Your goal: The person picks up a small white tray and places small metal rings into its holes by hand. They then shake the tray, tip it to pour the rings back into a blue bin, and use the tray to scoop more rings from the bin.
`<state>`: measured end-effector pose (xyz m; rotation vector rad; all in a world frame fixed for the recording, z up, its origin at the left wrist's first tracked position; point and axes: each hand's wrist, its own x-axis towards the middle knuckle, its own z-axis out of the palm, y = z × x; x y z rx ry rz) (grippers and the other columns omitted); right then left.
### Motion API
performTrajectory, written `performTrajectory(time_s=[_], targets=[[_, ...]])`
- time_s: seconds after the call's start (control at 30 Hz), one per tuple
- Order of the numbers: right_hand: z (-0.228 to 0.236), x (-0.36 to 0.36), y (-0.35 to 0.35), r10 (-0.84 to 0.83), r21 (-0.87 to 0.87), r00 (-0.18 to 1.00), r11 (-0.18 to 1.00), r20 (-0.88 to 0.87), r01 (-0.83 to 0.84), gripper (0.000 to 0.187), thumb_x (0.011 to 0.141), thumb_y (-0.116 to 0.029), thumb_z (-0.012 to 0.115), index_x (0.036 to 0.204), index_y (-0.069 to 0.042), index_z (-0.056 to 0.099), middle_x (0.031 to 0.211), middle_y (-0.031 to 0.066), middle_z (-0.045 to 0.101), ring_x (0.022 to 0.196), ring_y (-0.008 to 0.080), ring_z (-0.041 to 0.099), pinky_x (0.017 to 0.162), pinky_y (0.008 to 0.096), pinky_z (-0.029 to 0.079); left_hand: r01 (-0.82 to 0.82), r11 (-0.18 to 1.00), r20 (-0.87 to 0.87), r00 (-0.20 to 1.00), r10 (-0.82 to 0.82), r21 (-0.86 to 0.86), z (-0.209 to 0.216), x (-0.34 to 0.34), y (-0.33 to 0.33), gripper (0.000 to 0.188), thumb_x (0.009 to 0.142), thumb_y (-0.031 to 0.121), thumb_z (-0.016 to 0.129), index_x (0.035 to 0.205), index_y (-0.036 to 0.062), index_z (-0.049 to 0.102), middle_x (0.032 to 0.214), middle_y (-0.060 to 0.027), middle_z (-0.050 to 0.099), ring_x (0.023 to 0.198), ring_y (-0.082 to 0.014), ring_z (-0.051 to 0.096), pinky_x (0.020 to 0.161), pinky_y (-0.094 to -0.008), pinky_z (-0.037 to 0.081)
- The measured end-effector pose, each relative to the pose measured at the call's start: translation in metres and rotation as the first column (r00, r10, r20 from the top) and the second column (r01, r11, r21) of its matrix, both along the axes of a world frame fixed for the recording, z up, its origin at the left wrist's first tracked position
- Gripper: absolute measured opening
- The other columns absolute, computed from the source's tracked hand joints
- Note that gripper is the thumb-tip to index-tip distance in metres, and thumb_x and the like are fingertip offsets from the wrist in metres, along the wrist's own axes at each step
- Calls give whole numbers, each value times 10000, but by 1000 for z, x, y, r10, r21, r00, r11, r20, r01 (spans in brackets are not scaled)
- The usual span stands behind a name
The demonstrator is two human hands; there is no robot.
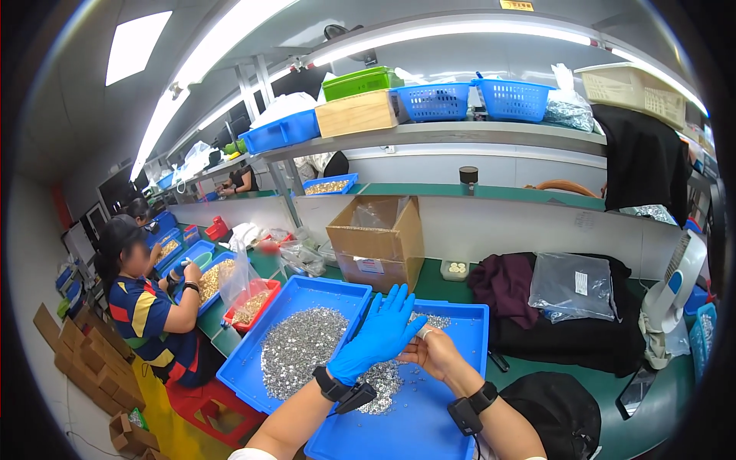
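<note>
My left hand (376, 335), in a blue glove, is open above the inner rims of two blue trays, fingers stretched toward the carton. Close against its right side is my bare right hand (437, 354), a ring on one finger. Its fingers are loosely apart and partly hidden behind the glove; no held thing shows. Below, many small silvery metal pieces (381, 389) lie in the right blue tray (437, 420), with more near its far edge. The left blue tray (253, 373) holds a large heap of similar metal pieces (300, 345). Both wrists wear black strapped devices.
An open cardboard box (387, 253) stands behind the trays. Dark cloths (563, 337) with a clear plastic bag (575, 285), a black bag (552, 418) and a phone (636, 392) lie right. At left, a co-worker (153, 307) sits by trays of gold-coloured pieces. Baskets line the shelf (460, 134).
</note>
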<state>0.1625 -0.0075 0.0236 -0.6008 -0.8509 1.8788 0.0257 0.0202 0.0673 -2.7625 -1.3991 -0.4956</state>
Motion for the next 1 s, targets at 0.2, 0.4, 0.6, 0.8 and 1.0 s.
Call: performTrajectory(time_s=[0.2, 0.4, 0.6, 0.8, 1.0], targets=[[4, 0, -4, -28, 20, 1000, 999, -2, 28, 281, 930, -134, 284, 1078, 6, 478, 1002, 172, 587, 876, 264, 612, 793, 377, 523, 22, 999, -21, 1000, -23, -36, -3, 1, -2, 594, 928, 400, 349, 1315, -51, 324, 1398, -241, 246, 1318, -376, 191, 1057, -492, 160], [2, 7, -1, 6, 48, 997, 999, -71, -3, 294, 934, -157, 317, 1094, 17, 494, 1022, 167, 585, 900, 266, 605, 799, 374, 519, 89, 988, 210, 976, -62, -123, -11, -1, 1, 502, 936, 277, 370, 1319, -43, 313, 1400, -232, 252, 1299, -343, 255, 1064, -378, 217], [14, 2, -5, -13, 277, 999, 961, 45, 0, 254, 908, -115, 427, 1104, 17, 521, 1014, 115, 591, 882, 217, 606, 788, 335, 522, 181, 955, 453, 890, -57, -235, -21, -8, 7, 507, 945, 253, 361, 1356, -24, 258, 1409, -197, 265, 1296, -297, 278, 1062, -359, 228], [23, -1, -16, -277, 381, 944, 904, 180, 193, 240, 891, -134, 485, 1086, 1, 528, 975, 84, 591, 809, 155, 609, 706, 281, 535, 486, 793, 804, 594, 8, -367, -24, 6, 14, 489, 954, 236, 362, 1390, 54, 237, 1356, -129, 371, 1198, -199, 396, 1006, -309, 311], [25, -8, -21, -454, 435, 855, 842, 252, 319, 509, 856, -147, 573, 1276, -26, 311, 948, 102, 597, 773, 163, 617, 630, 281, 544, 661, 659, 902, 427, 64, -360, -3, 10, -13, 495, 956, 235, 344, 1422, 190, 182, 1364, -100, 361, 1164, -152, 404, 981, -255, 321]])
